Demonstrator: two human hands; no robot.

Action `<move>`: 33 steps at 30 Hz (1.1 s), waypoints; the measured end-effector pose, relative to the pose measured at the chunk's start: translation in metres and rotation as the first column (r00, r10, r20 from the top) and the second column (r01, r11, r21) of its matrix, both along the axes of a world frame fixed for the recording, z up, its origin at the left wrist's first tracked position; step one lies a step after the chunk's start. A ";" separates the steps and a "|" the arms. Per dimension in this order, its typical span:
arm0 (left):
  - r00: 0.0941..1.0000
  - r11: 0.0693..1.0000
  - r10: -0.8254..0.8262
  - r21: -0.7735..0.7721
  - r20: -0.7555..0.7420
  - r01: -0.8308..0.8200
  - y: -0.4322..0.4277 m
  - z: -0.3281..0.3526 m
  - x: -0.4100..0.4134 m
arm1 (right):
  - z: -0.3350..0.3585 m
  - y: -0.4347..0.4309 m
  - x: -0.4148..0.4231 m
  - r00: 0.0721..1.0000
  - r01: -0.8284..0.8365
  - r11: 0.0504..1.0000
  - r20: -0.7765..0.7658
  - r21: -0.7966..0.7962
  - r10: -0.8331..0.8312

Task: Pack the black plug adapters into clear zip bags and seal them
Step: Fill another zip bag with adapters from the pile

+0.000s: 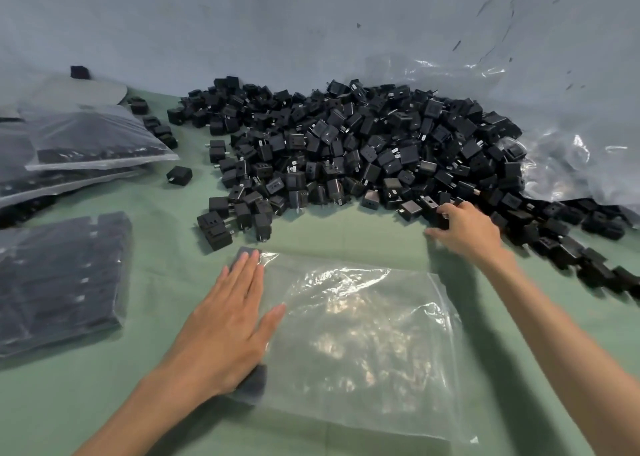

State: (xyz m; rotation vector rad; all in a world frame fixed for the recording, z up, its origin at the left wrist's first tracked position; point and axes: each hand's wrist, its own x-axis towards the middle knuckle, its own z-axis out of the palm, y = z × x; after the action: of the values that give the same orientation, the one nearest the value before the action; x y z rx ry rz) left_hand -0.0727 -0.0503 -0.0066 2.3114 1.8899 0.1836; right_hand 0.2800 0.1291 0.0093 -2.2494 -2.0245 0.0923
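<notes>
Black plug adapters [363, 151] heaped at 12–2 o'clock, in my easy reach | clear zip bag [363, 345] flat at 6, zip edge toward 3 for loading | left hand [228, 320] flat, fingers straight, pinning bag's 9 o'clock edge | right hand [464, 227] at 2, curled round one adapter [440, 220] at heap's rim

Observed: left hand [225, 320] and right hand [464, 229] both bare, with wrists and forearms likewise uncovered as far as the frame edge. The fingers [242, 275] are slender; nails look trimmed short.
</notes>
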 end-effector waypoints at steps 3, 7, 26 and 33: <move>1.000 1.000 0.005 -0.005 0.007 -0.005 0.000 0.000 -0.001 | -0.003 -0.006 -0.005 1.000 -0.004 0.994 0.019 0.112 0.002; 0.999 1.000 0.005 0.003 0.035 -0.005 0.002 -0.002 -0.001 | 0.010 -0.047 0.010 0.940 -0.234 0.921 -0.168 0.310 0.296; 0.986 1.000 0.011 -0.020 0.166 -0.008 0.000 0.001 -0.001 | -0.009 -0.153 -0.125 0.395 -0.679 0.711 -0.728 0.179 0.560; 0.965 1.000 0.009 -0.029 0.263 -0.001 0.004 0.000 -0.003 | -0.014 -0.151 -0.171 0.343 -0.700 0.669 -0.705 0.249 0.621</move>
State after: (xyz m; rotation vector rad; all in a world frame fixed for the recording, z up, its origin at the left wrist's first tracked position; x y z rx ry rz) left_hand -0.0756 -0.0464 -0.0064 2.1406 1.7545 0.4373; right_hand 0.1093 -0.0216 -0.0050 -0.8834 -2.2126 1.0296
